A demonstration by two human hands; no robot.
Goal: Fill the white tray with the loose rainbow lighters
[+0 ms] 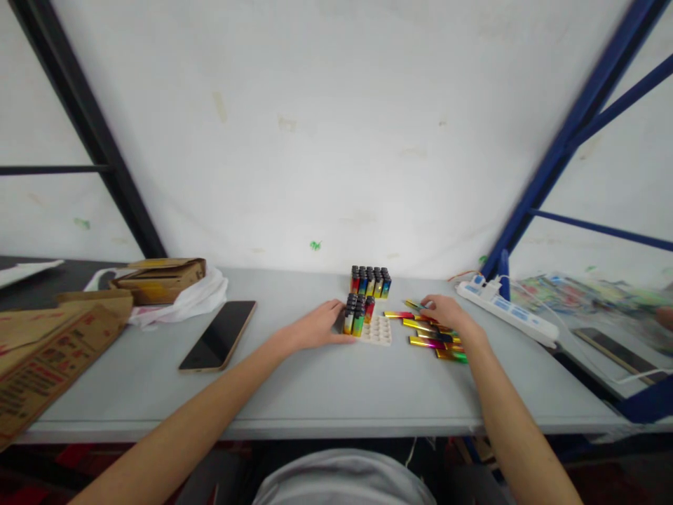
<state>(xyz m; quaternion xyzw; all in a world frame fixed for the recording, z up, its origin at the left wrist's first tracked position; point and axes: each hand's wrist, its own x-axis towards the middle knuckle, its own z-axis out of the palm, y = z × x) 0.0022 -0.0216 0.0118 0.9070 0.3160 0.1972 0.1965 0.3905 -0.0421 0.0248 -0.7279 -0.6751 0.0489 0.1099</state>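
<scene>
A white holed tray [379, 332] stands on the table with several upright lighters [358, 317] in its left part and open holes on the right. My left hand [322, 327] is curled around the tray's left side, thumb at the front corner and fingers behind, against the lighters. To the right lies a loose pile of shiny multicoloured lighters [428, 342]. Over the pile's far end, my right hand [446, 312] has its fingertips closed on one lighter [413, 304]; part of the grip is hidden.
A block of upright lighters [371, 280] stands behind the tray, near the wall. Left are a phone [219, 337], a white plastic bag [202, 298] and cardboard boxes [63, 351]. A power strip [507, 312] lies right by the blue frame [547, 179]. Another person's hand [665, 317] shows at the far right.
</scene>
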